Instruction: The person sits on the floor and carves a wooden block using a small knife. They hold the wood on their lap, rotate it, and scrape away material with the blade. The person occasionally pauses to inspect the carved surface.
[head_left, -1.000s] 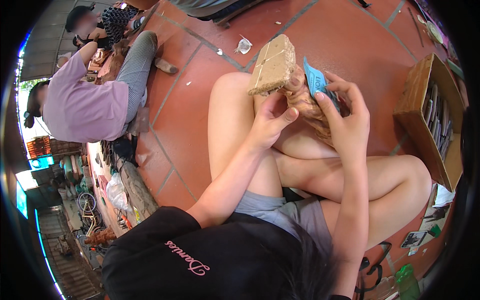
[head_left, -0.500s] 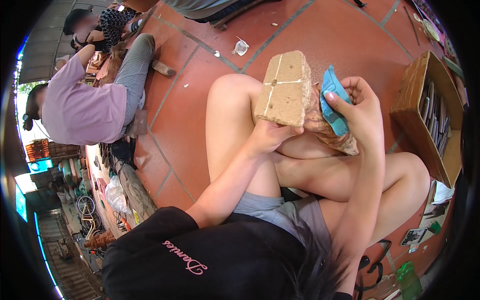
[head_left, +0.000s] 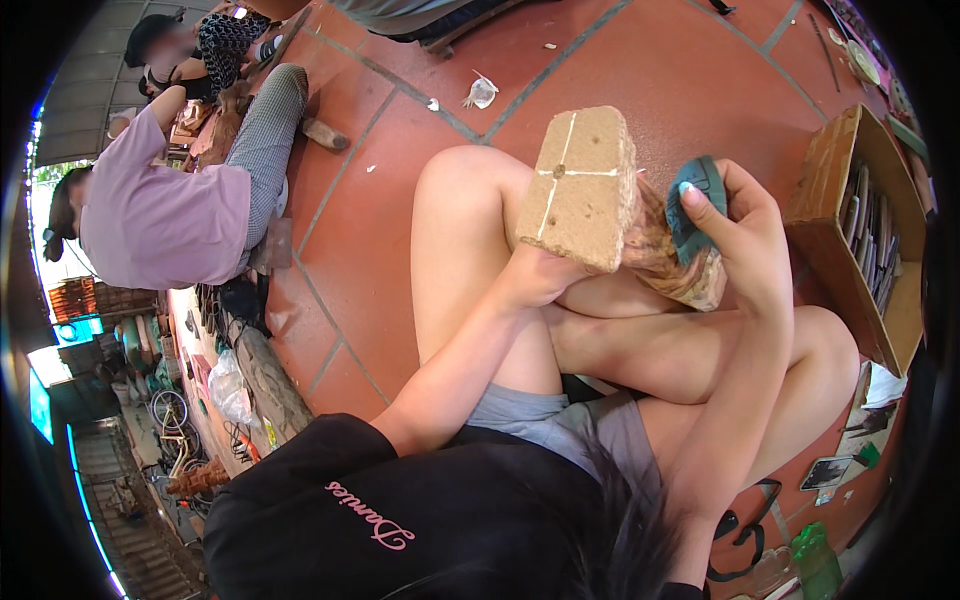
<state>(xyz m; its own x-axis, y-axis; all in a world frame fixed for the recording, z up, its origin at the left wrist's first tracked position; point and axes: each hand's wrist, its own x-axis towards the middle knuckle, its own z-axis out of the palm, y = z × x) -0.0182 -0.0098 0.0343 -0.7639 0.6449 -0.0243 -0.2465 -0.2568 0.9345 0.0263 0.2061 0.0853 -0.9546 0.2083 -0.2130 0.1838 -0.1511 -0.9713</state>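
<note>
A wood carving with a flat, light-brown base (head_left: 575,185) is tilted over my lap, base toward me. Pale crossing lines and small holes mark that base. Beyond it shows the carving's streaked brown body (head_left: 650,250), partly hidden by the base. My left hand (head_left: 545,275) grips the carving from below, most of its fingers out of sight behind the base. Between thumb and fingers, my right hand (head_left: 745,215) pinches a folded blue-green sheet of sandpaper (head_left: 693,210), held against or very close to the carving's right side; contact is hard to tell.
A cardboard box (head_left: 850,220) with flat strips inside stands at the right. Near it on the tiles lie a phone (head_left: 828,472) and a green plastic bottle (head_left: 817,560). A person in a pink shirt (head_left: 170,225) sits at the left, near a log (head_left: 262,380).
My right hand and the sandpaper have moved right and slightly down, and the sheet has turned. The carving has shifted slightly right and down, still in my left hand.
</note>
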